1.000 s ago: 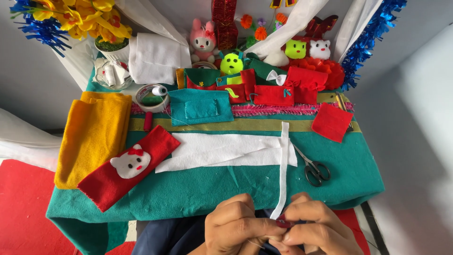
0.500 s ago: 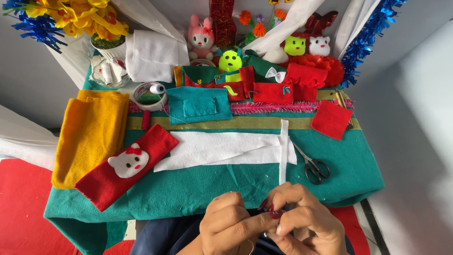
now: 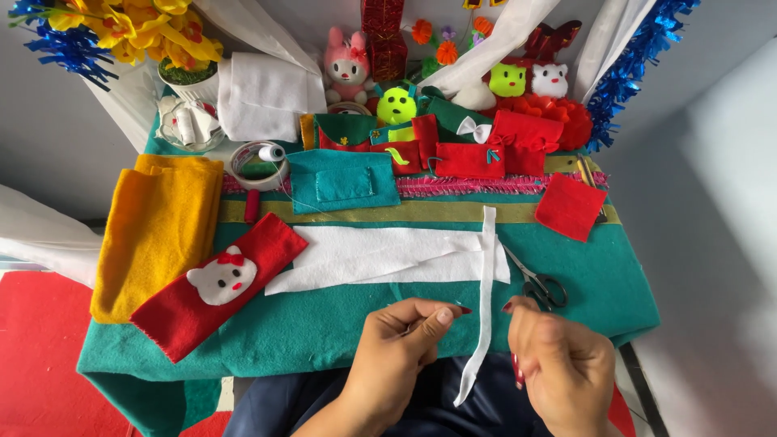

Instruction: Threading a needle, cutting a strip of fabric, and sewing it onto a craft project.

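The left hand (image 3: 405, 340) is raised at the lower centre, thumb and forefinger pinched together. The right hand (image 3: 558, 364) is just beside it, apart, its fingers curled inward.

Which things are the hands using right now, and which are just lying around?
In use:
- left hand, fingertips pinched
- right hand
- white felt strip hanging between them

Lying about:
- scissors
- yellow felt
- red cat-face pouch
- teal pocket piece
- red felt square
- thread spool
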